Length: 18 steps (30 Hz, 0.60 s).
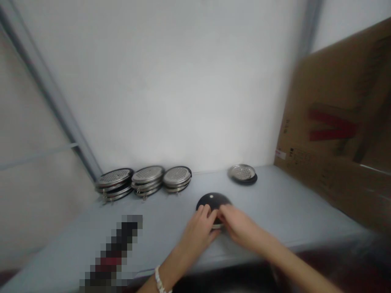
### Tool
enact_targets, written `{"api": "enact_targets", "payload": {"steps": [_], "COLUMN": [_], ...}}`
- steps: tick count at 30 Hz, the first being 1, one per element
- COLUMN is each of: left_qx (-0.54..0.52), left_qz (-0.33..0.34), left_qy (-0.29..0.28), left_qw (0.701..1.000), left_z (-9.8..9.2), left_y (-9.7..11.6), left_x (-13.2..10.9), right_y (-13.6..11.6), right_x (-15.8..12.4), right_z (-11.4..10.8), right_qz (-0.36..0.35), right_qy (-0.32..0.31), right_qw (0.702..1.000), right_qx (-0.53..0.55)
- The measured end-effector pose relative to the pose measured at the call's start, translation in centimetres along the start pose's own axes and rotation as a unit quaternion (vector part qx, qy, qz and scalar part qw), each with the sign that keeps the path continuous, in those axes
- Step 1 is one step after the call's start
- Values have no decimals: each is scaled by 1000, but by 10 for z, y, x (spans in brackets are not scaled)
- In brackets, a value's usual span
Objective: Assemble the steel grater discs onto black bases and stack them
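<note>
A round black case (214,200) with a pale metal rim at its near side lies on the table in front of me. A small white dot shows on its dark top. My left hand (204,223) grips its near left side, fingers curled over the top and thumb low at the rim. My right hand (234,221) is closed at the near right edge, its fingers bent in against the case, close to the left fingertips. Both hands hide much of the near edge, so any small part between the fingers cannot be made out.
Stacks of round metal cases with perforated lids, a left stack (115,183), a middle stack (148,180) and a right stack (177,179), stand along the wall. An open perforated case (243,173) lies farther right. A large cardboard box (332,134) borders the table's (284,207) right side.
</note>
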<state>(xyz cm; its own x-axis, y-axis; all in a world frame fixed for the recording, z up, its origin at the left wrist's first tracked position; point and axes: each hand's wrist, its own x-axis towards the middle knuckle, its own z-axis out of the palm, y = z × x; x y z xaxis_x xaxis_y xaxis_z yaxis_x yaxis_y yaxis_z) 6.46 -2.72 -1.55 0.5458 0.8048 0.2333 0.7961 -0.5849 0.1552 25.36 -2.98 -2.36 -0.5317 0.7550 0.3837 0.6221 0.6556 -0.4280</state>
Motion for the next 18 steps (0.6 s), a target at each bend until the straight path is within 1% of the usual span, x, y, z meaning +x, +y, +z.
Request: {"api": "enact_targets", "payload": {"steps": [2,4,6,9,11,13,14,15,16,17,18], "left_qx": [27,42,39,12,-19,-83,-136,-198,-285,-375,-403], "left_qz": [-5,-8,-13,-32,-54,-102,-137,-178,-219,-258,-278], "left_qy": [-6,-8,9,50,82,148,200,262,327,386,410], "left_qw": [1000,999,999,998,995,980,961,928,874,802,769], "left_z": [-4,-8,-12,-17,-20,-26,-29,-35,-41,-48,-55], "left_y": [-4,-9,-14,-20,-25,-35,-43,-54,-67,-82,-99], "left_x": [3,7,9,13,15,18,21,23,26,29,31], "right_y": [-17,-32,-43,-52,-55,-57,-58,-57,-55,-52,-48], "right_x": [6,13,20,28,29,26,23,19,16,12,8], "right_z": [-4,-5,-3,2,2,0,-3,-5,-8,-11,-13], "right_qz": [-17,-21,-30,-51,-54,-55,-58,-62,-63,-59,-52], "right_qy": [7,27,55,98,122,135,138,138,138,138,136], "right_qw": [1000,999,997,994,991,989,987,987,986,987,988], "right_qx": [-9,-30,-40,-26,2,37,52,61,64,62,60]}}
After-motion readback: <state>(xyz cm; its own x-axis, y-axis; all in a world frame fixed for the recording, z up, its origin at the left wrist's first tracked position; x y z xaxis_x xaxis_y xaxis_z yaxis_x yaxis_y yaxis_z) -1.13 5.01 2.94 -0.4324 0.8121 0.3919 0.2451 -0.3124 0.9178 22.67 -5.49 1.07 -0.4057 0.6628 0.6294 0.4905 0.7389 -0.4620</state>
